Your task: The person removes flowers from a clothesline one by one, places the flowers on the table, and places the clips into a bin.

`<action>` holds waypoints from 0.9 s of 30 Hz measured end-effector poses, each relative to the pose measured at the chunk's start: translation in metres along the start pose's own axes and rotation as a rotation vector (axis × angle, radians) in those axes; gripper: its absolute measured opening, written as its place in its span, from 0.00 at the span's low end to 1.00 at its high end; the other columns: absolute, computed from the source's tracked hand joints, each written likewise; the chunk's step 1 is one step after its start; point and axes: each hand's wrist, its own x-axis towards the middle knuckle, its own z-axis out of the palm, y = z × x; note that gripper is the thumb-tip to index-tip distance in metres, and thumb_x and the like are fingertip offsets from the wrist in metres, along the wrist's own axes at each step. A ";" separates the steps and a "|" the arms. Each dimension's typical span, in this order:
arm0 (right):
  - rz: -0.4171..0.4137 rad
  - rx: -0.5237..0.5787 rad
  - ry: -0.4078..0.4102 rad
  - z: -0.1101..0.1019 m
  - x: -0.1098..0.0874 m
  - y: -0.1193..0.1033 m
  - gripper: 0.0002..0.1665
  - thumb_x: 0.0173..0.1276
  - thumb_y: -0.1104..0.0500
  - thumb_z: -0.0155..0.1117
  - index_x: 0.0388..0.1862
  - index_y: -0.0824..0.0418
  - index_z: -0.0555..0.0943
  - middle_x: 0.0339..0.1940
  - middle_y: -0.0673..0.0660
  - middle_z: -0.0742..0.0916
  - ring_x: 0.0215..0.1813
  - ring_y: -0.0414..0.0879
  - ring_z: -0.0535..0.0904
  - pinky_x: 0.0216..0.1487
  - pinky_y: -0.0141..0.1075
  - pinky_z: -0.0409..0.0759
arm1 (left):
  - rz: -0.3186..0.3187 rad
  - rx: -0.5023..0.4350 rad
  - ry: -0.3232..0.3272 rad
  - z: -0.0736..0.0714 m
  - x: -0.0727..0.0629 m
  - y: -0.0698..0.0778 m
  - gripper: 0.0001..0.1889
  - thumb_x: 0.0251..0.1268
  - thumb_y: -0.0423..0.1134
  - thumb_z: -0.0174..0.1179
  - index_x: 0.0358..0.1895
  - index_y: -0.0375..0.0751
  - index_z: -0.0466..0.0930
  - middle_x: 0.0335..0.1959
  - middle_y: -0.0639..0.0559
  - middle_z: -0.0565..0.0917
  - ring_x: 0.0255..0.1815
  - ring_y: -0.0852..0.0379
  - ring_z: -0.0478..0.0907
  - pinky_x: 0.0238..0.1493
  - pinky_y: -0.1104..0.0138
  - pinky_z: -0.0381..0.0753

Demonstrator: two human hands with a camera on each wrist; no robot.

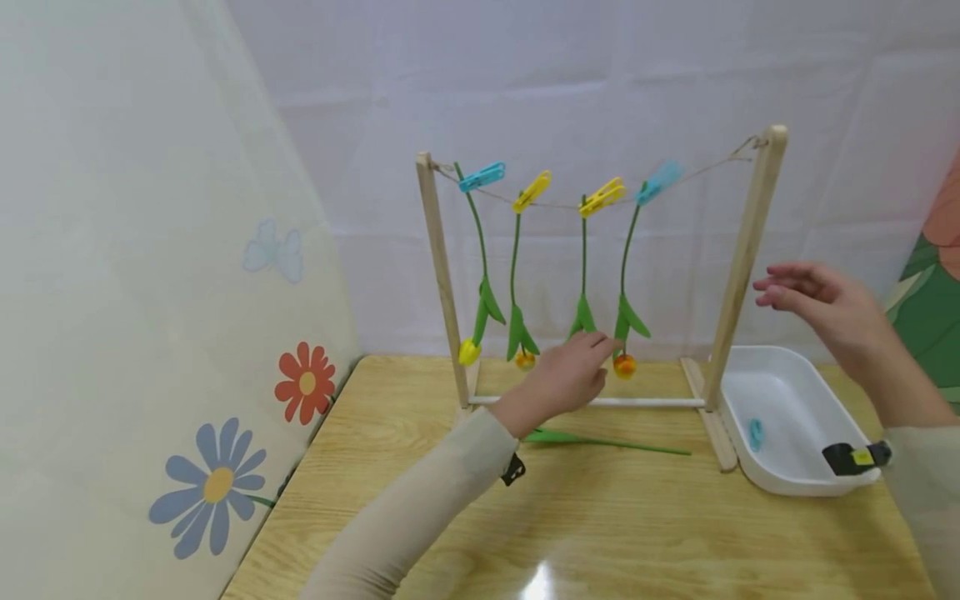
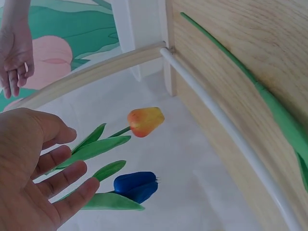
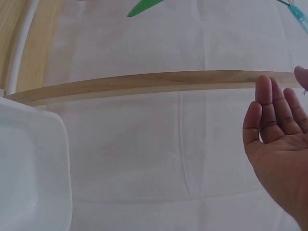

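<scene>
My left hand (image 1: 562, 377) reaches up at the hanging tulips, fingers loosely bent and apart beside their leaves. In the left wrist view an orange-yellow tulip (image 2: 146, 121) and a blue tulip (image 2: 136, 187) hang just past those fingertips; the blue bloom is hidden behind the hand in the head view. A yellow tulip (image 1: 470, 352) and another orange one (image 1: 525, 360) dangle further left. Blue clothespins (image 1: 482, 177) and yellow clothespins (image 1: 602, 197) pin the stems to a string. Raised beside the right post, my right hand (image 1: 832, 312) has relaxed fingers and holds nothing.
A wooden stand with a right post (image 1: 750, 258) and a white crossbar (image 1: 645, 403) carries the string. One more green stem (image 1: 622, 442) lies on the table (image 1: 600, 533) before it. At right, a white tray (image 1: 798, 400) contains a blue clothespin (image 1: 756, 434).
</scene>
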 end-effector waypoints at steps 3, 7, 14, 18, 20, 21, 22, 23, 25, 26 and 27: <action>-0.025 0.100 -0.017 0.001 0.002 -0.006 0.14 0.77 0.61 0.58 0.58 0.51 0.77 0.45 0.37 0.88 0.46 0.32 0.84 0.49 0.18 0.77 | -0.004 -0.021 0.017 -0.004 0.002 0.000 0.26 0.70 0.34 0.60 0.70 0.45 0.72 0.61 0.52 0.80 0.57 0.56 0.78 0.35 0.76 0.81; -0.047 0.223 -0.036 0.003 0.005 -0.014 0.14 0.76 0.64 0.60 0.57 0.54 0.79 0.45 0.42 0.89 0.45 0.35 0.85 0.50 0.20 0.78 | -0.007 -0.034 0.039 -0.010 0.004 0.000 0.27 0.70 0.35 0.61 0.72 0.44 0.70 0.62 0.51 0.80 0.60 0.55 0.78 0.50 0.71 0.83; -0.091 0.225 -0.015 0.005 0.009 -0.024 0.15 0.75 0.64 0.60 0.59 0.60 0.78 0.47 0.44 0.89 0.46 0.36 0.85 0.50 0.21 0.78 | -0.034 -0.039 0.092 -0.019 0.009 -0.003 0.27 0.73 0.38 0.59 0.72 0.44 0.69 0.62 0.50 0.80 0.61 0.55 0.78 0.52 0.70 0.83; -0.107 0.201 -0.011 0.006 0.011 -0.031 0.17 0.75 0.64 0.61 0.61 0.62 0.77 0.48 0.44 0.88 0.47 0.36 0.84 0.51 0.21 0.78 | -0.071 -0.101 0.128 -0.024 0.011 -0.005 0.27 0.73 0.38 0.59 0.73 0.44 0.67 0.64 0.49 0.79 0.61 0.55 0.78 0.45 0.71 0.84; -0.114 0.193 -0.014 0.007 0.013 -0.034 0.18 0.75 0.64 0.60 0.61 0.62 0.77 0.49 0.44 0.88 0.47 0.36 0.84 0.51 0.21 0.78 | -0.086 -0.126 0.146 -0.027 0.012 -0.007 0.27 0.74 0.39 0.59 0.73 0.43 0.67 0.66 0.48 0.78 0.62 0.54 0.77 0.46 0.70 0.84; -0.115 0.193 -0.020 0.007 0.013 -0.036 0.17 0.75 0.64 0.60 0.61 0.62 0.77 0.49 0.45 0.87 0.48 0.36 0.84 0.51 0.21 0.78 | -0.096 -0.132 0.151 -0.028 0.013 -0.007 0.27 0.74 0.39 0.58 0.74 0.43 0.67 0.67 0.47 0.77 0.63 0.53 0.77 0.47 0.70 0.84; -0.119 0.210 -0.029 0.007 0.013 -0.038 0.18 0.75 0.65 0.60 0.61 0.62 0.77 0.50 0.46 0.87 0.48 0.37 0.84 0.51 0.21 0.78 | -0.106 -0.141 0.155 -0.029 0.013 -0.008 0.27 0.74 0.39 0.58 0.74 0.43 0.66 0.67 0.47 0.77 0.65 0.53 0.76 0.49 0.69 0.84; -0.123 0.231 -0.040 0.007 0.014 -0.040 0.18 0.75 0.66 0.60 0.61 0.63 0.77 0.50 0.47 0.87 0.48 0.37 0.84 0.51 0.22 0.79 | -0.115 -0.146 0.158 -0.031 0.014 -0.008 0.28 0.74 0.39 0.58 0.74 0.43 0.66 0.68 0.47 0.76 0.66 0.52 0.75 0.53 0.68 0.83; -0.131 0.266 -0.060 0.008 0.015 -0.044 0.17 0.75 0.67 0.60 0.61 0.63 0.77 0.51 0.48 0.87 0.49 0.38 0.84 0.51 0.22 0.80 | -0.128 -0.159 0.164 -0.033 0.016 -0.009 0.28 0.74 0.39 0.58 0.75 0.42 0.65 0.70 0.46 0.74 0.69 0.51 0.73 0.60 0.65 0.81; -0.133 0.290 -0.071 0.008 0.015 -0.046 0.17 0.74 0.68 0.60 0.61 0.64 0.77 0.51 0.49 0.87 0.49 0.38 0.84 0.51 0.22 0.80 | -0.133 -0.164 0.166 -0.034 0.017 -0.009 0.29 0.74 0.39 0.58 0.75 0.42 0.64 0.71 0.47 0.74 0.70 0.51 0.72 0.63 0.65 0.79; -0.136 0.301 -0.077 0.009 0.016 -0.048 0.18 0.74 0.69 0.60 0.61 0.65 0.77 0.51 0.50 0.87 0.49 0.38 0.85 0.51 0.23 0.80 | -0.135 -0.170 0.169 -0.035 0.018 -0.009 0.29 0.74 0.39 0.58 0.75 0.42 0.64 0.71 0.46 0.73 0.71 0.51 0.71 0.65 0.64 0.78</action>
